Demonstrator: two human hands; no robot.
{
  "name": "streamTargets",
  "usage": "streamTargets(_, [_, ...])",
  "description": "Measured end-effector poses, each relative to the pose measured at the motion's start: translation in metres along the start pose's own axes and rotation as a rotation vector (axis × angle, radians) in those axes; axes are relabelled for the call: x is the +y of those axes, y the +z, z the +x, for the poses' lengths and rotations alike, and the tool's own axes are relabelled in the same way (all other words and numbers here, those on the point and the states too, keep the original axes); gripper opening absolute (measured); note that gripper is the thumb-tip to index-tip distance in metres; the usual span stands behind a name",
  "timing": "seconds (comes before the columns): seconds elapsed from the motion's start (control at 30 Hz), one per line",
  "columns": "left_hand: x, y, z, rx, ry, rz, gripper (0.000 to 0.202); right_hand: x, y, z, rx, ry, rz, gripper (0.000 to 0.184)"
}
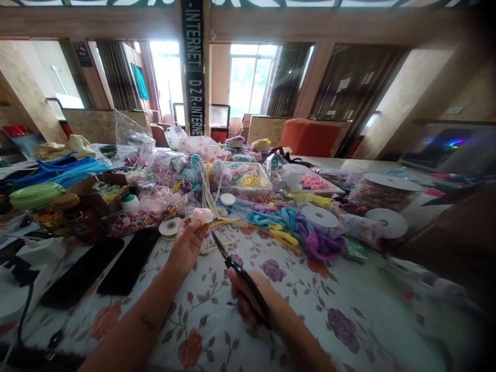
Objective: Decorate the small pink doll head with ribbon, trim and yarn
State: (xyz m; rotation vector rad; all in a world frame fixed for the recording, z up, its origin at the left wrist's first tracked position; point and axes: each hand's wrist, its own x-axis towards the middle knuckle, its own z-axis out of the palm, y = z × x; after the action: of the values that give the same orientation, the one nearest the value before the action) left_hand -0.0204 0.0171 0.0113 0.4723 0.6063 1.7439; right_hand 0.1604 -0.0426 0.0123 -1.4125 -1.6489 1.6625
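While the left hand (188, 240) holds up a pale pink rounded piece (202, 215), the scissors (238, 269) point straight towards it from the person's right, and that line from blade tip to fingertips is what matters from where I stand. The left grip is pinched together on the piece, fingertips at its lower edge, raised above the middle of the flower-printed cloth (217, 315) that covers the desk. The right hand (265, 287) has its grip closed around the black handles.

The scissors' long axis runs at a slant: handles towards the near edge of the desk and somewhat to the right, tips towards the far edge and to the left. The tips end just short of the left fingers, on the right and near side of the pink piece, and apart from it as far as I can make out. Whether the blades are slightly parted or fully together I can't tell; they look narrow and close. Of the two hands, the left is on the piece itself, with the right hand farther back, nearer the person, the length of the blades lying between.

Beyond the tips, a yellow-orange strip (240, 222) curves off towards the desk's right side. A flat white spool (170, 227) sits just left of the left hand, and two dark phones (129, 263) lie side by side towards the desk's near left corner.
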Motion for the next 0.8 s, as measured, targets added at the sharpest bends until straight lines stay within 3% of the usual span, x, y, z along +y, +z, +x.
streamTargets(0.13, [0.003, 0.003, -0.003, -0.055, -0.24, -0.106, 0.028, 0.0, -0.035, -0.011, 0.352, -0.138, -0.86, 0.022])
streamTargets(0.2, [0.003, 0.005, -0.007, -0.088, -0.307, -0.112, 0.036, 0.006, -0.048, -0.016, 0.386, -0.124, -1.043, 0.012])
streamTargets(0.27, [0.001, 0.007, -0.012, -0.125, -0.328, -0.081, 0.042, 0.014, -0.056, -0.019, 0.411, -0.197, -1.035, 0.016])
streamTargets(0.4, [-0.011, 0.008, -0.022, -0.212, -0.231, 0.055, 0.043, 0.019, -0.049, -0.02, 0.567, -0.562, -0.652, 0.021])
streamTargets(0.47, [-0.018, 0.006, -0.026, -0.261, -0.159, 0.141, 0.038, 0.014, -0.032, -0.014, 0.589, -0.631, -0.322, 0.019])
streamTargets(0.63, [-0.024, 0.004, -0.032, -0.318, -0.015, 0.402, 0.038, 0.003, 0.012, 0.015, 0.508, -0.468, 0.445, 0.027])
streamTargets(0.8, [-0.021, 0.007, -0.033, -0.361, 0.043, 0.477, 0.042, 0.001, 0.022, 0.026, 0.51, -0.406, 0.716, 0.029])
